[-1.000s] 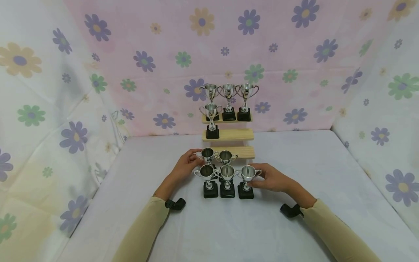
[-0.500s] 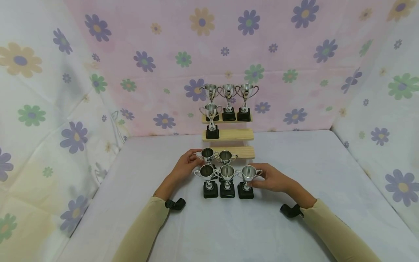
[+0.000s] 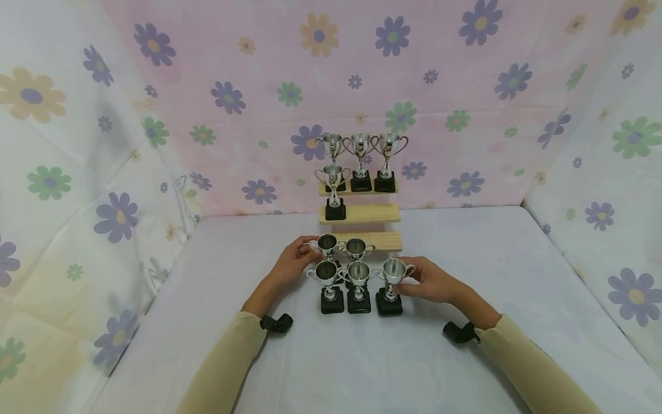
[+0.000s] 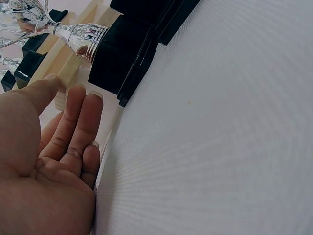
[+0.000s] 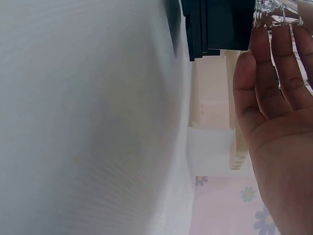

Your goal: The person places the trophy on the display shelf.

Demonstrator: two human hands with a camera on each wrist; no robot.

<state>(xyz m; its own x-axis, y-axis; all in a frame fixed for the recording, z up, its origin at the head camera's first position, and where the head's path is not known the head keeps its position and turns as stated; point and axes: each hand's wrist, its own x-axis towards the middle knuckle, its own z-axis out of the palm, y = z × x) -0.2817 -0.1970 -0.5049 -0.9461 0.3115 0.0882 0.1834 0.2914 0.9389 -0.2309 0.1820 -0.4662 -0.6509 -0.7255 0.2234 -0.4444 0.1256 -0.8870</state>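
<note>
My right hand (image 3: 431, 282) holds the front-right silver trophy (image 3: 395, 271) from its right side. In the right wrist view, the fingers (image 5: 288, 73) meet its shiny stem above the black base (image 5: 227, 24). My left hand (image 3: 289, 264) is beside the back-left trophy (image 3: 327, 246), fingers near its handle; contact is unclear. The left wrist view shows these fingers (image 4: 83, 122) loosely bent, apart from a black trophy base (image 4: 122, 58). Two more trophies stand in the front row, the left one (image 3: 326, 272) and the middle one (image 3: 359, 272). Another trophy (image 3: 356, 249) stands behind them.
Behind the trophies rises a stepped wooden stand. Three trophies are on its top step (image 3: 347, 191), and one trophy (image 3: 335, 192) stands at the left of the middle step (image 3: 372, 213). The lowest step (image 3: 385, 241) is partly hidden. Flower-patterned cloth (image 3: 465, 115) surrounds the white table (image 3: 331, 368).
The front-right trophy has shifted slightly right, away from the middle one, with my right hand on it. My left hand has stayed in place.
</note>
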